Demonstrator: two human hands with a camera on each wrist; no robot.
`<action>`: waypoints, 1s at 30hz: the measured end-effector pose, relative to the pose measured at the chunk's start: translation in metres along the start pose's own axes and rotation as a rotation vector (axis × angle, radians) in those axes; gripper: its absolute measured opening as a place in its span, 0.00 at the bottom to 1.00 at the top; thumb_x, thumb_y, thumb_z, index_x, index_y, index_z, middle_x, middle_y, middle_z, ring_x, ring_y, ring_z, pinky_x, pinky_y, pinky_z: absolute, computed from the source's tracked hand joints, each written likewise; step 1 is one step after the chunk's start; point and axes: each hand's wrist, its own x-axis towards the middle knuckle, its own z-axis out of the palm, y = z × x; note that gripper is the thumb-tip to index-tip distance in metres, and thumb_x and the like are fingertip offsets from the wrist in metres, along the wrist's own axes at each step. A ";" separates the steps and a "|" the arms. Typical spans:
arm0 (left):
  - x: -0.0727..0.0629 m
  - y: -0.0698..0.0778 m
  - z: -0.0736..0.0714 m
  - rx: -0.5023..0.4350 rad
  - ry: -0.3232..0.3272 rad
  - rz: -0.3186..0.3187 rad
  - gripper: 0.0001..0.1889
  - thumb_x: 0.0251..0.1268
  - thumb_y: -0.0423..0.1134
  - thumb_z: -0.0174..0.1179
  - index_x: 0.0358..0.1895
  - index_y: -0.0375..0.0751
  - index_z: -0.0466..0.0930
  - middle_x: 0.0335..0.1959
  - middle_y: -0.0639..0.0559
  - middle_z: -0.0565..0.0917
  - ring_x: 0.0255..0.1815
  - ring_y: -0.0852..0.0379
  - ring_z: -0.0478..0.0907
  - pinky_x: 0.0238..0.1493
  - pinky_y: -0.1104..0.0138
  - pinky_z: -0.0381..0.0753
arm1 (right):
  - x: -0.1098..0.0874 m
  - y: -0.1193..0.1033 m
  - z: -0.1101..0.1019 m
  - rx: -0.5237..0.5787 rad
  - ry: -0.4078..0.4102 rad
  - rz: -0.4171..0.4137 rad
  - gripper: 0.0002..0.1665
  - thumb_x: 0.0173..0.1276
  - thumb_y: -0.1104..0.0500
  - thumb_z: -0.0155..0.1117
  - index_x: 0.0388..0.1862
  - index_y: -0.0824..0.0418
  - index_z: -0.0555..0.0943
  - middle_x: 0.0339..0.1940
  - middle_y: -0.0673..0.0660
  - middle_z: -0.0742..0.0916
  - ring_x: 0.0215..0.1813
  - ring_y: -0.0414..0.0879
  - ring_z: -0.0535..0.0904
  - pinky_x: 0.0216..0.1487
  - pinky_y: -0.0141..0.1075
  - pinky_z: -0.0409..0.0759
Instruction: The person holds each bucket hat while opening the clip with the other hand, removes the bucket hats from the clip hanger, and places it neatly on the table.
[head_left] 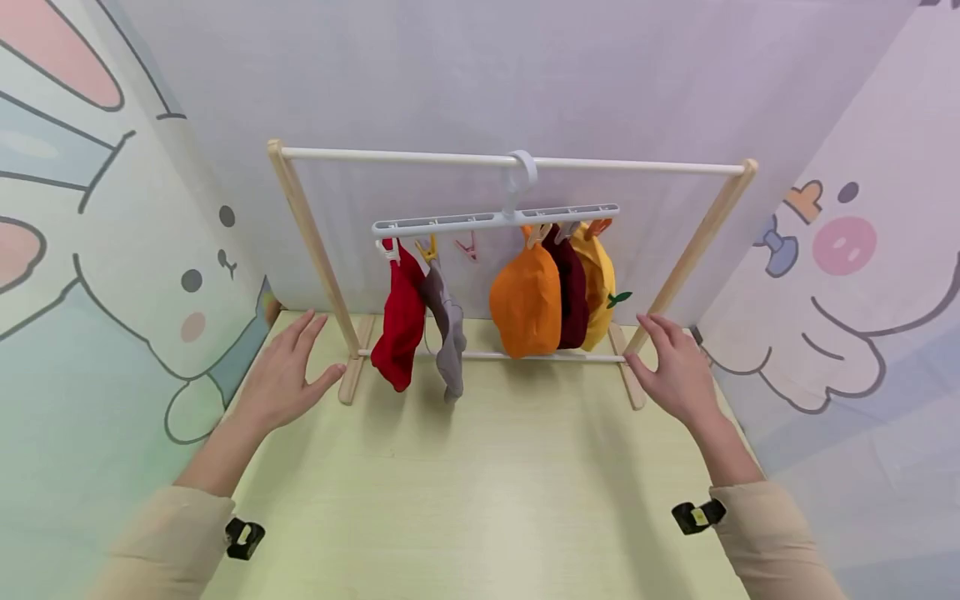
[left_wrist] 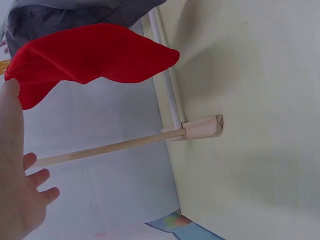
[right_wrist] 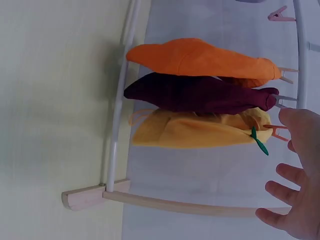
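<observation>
My left hand (head_left: 281, 379), fingers spread, is near the left post of a wooden drying rack (head_left: 693, 258) and holds nothing. On the other side, my right hand (head_left: 678, 371) is spread beside the right post, also holding nothing. A light grey clip hanger (head_left: 450, 223) hangs by its hook from the white top bar. Clipped to its left half are a red hat (head_left: 401, 325) and a grey hat (head_left: 447, 333). An orange hat (head_left: 527, 296), a dark maroon hat (right_wrist: 200, 92) and a yellow hat (right_wrist: 195, 131) with a green leaf hang from the right half.
A pink clip (head_left: 468, 247) dangles from the hanger's middle with no hat in it. The rack's feet (head_left: 352, 387) stand on a pale wooden table (head_left: 465, 500). Fabric walls with cartoon animals (head_left: 840, 250) enclose the back and sides.
</observation>
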 end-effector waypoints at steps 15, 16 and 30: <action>-0.001 0.004 0.012 -0.106 0.068 -0.048 0.38 0.55 0.48 0.61 0.67 0.36 0.59 0.66 0.38 0.62 0.62 0.36 0.61 0.56 0.43 0.63 | 0.001 -0.020 0.012 0.091 -0.009 0.077 0.30 0.59 0.55 0.63 0.61 0.60 0.70 0.48 0.67 0.77 0.45 0.63 0.73 0.39 0.56 0.72; -0.001 0.004 0.013 -0.108 0.070 -0.052 0.38 0.55 0.48 0.62 0.67 0.36 0.59 0.65 0.38 0.62 0.62 0.36 0.62 0.56 0.43 0.63 | 0.001 -0.021 0.013 0.093 -0.009 0.080 0.30 0.60 0.55 0.63 0.61 0.60 0.70 0.48 0.67 0.77 0.45 0.63 0.74 0.39 0.56 0.72; 0.004 0.015 0.027 -0.156 0.112 -0.055 0.34 0.54 0.45 0.62 0.64 0.36 0.62 0.61 0.38 0.67 0.60 0.38 0.64 0.53 0.44 0.67 | 0.011 -0.038 0.018 0.184 -0.029 0.145 0.28 0.63 0.54 0.60 0.61 0.60 0.70 0.50 0.65 0.77 0.49 0.58 0.74 0.42 0.54 0.73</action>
